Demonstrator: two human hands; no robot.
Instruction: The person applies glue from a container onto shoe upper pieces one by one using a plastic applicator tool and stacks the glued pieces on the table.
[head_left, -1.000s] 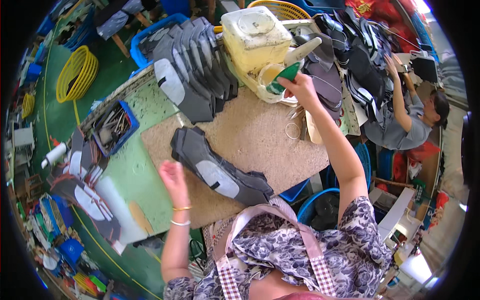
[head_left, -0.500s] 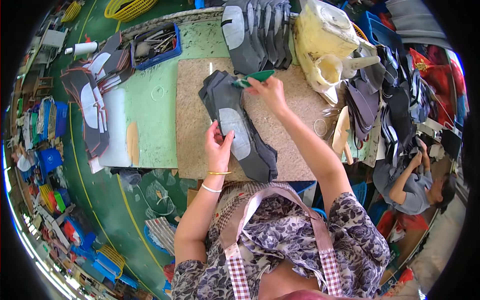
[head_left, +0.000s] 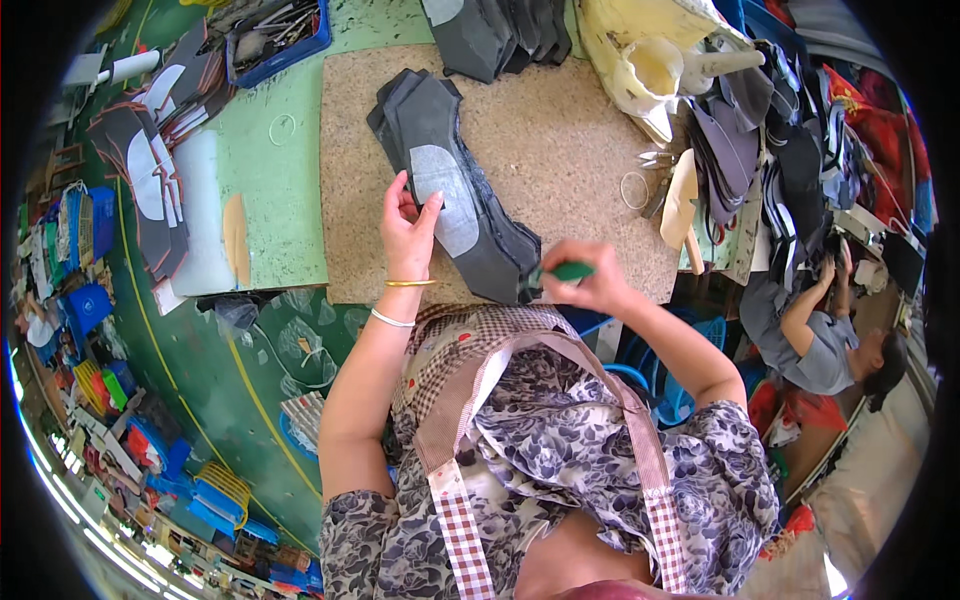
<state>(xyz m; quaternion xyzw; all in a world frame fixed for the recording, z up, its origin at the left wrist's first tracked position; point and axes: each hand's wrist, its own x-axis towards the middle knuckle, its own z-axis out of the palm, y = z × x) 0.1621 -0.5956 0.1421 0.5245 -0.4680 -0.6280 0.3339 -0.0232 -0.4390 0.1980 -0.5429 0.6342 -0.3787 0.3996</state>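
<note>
Left hand (head_left: 408, 228) is being held against the near-left edge of a stack of dark shoe-upper pieces (head_left: 455, 195), its fingers pinched on that edge beside the pale grey patch (head_left: 443, 195) on the topmost piece. Right hand (head_left: 588, 281) is being kept clenched around a green-handled brush (head_left: 562, 272), the working end of which is being pressed to the near tip of the stack.

The stack is lying on a brown fibreboard work board (head_left: 570, 150) that is resting on the green counter (head_left: 270, 190). It is placed between the two hands: its middle is just right of the left hand, and its near end is touching the tool in the right hand. Its long axis is running diagonally, from the far left of the board toward the near right; the broader end is pointing away from the person, the narrower end toward the right hand.

A yellowed plastic jug (head_left: 650, 60) is standing at the far right of the board, with further dark cut pieces (head_left: 500, 35) fanned out beside it. A blue tray of tools (head_left: 275, 35) is set at the far left. Another person (head_left: 820, 340) is being seen crouched off to the right.
</note>
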